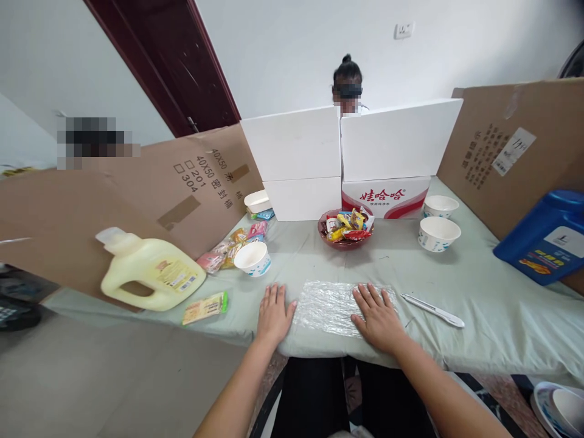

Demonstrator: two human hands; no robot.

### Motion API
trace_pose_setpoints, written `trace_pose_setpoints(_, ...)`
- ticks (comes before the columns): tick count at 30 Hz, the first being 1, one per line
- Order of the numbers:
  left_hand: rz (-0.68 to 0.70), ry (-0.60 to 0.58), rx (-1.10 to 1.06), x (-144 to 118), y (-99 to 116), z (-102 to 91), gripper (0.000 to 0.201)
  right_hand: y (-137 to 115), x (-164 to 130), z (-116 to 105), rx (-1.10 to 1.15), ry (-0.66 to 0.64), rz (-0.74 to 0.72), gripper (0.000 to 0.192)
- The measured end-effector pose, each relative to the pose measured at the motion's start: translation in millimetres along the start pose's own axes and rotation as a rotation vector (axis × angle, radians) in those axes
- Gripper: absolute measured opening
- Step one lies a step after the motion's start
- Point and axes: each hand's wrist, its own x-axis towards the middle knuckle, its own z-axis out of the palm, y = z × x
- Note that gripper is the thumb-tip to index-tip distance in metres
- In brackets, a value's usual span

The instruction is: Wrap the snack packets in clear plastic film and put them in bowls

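Note:
A sheet of clear bubble wrap (323, 307) lies flat near the front edge of the cloth-covered table (301, 252). My left hand (274, 316) rests palm down on the cloth at the sheet's left edge, fingers stretched out. On the right part of the sheet lies my right hand (378, 316), also flat with its fingers apart. Neither hand holds anything. Just right of my right hand is a slim white knife-like tool (433, 311). Beyond the sheet stands a reddish glass bowl (345, 244) heaped with wrapped candies (349, 225).
Left are a yellow jug (150, 274), a green-edged packet (205, 308), a paper bowl (252, 260) and bagged snacks (235, 247). Right are paper bowls (439, 235) and a tilted blue bottle (545, 237). White boxes (296, 146) and cardboard (515, 146) wall the table; two people are behind.

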Motion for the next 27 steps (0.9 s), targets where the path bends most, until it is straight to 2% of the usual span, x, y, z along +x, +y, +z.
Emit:
trace_pose_setpoints(1,0.06,0.049,-0.037,-3.6,-0.6,-5.1,0.043,1.4,-1.0,-2.3,0.009,0.019,-0.013,0.061)
trace_pose_setpoints(3,0.295,0.068,-0.136,-13.0,3.2,-17.8,0.032,7.2,-7.3,-9.7,0.041,0.119,-0.067,0.054)
trace_pose_setpoints(6,0.627,-0.063,-0.245,-28.3,10.3,-34.7,0.027,23.2,-29.2,-21.3,0.122,0.305,-0.194,0.045)
trace_pose_setpoints(8,0.7,-0.106,-0.266,-36.4,9.6,-38.3,0.03,35.9,-49.0,-23.4,0.168,0.325,-0.26,0.041)
trace_pose_setpoints(13,0.713,-0.002,-0.286,-45.6,-1.0,-25.5,0.027,54.5,-89.8,-10.1,0.185,0.279,-0.277,0.03)
trace_pose_setpoints(16,0.721,0.039,-0.329,-46.7,1.4,-23.7,0.022,52.9,-100.1,-7.4,0.236,0.311,-0.265,0.021)
trace_pose_setpoints(19,0.68,0.014,-0.396,-44.9,8.1,-29.8,0.02,50.0,-101.7,-12.8,0.335,0.322,-0.243,0.02)
trace_pose_setpoints(21,0.632,-0.014,-0.415,-40.3,11.6,-33.0,0.019,50.5,-98.0,-17.4,0.403,0.305,-0.179,0.02)
trace_pose_setpoints(24,0.563,-0.035,-0.368,-25.8,16.4,-30.7,0.019,53.4,-84.5,-22.0,0.452,0.251,0.013,0.025)
trace_pose_setpoints(27,0.45,-0.078,-0.252,-4.6,24.1,-20.7,0.02,53.8,-64.6,-24.6,0.378,0.191,0.189,0.03)
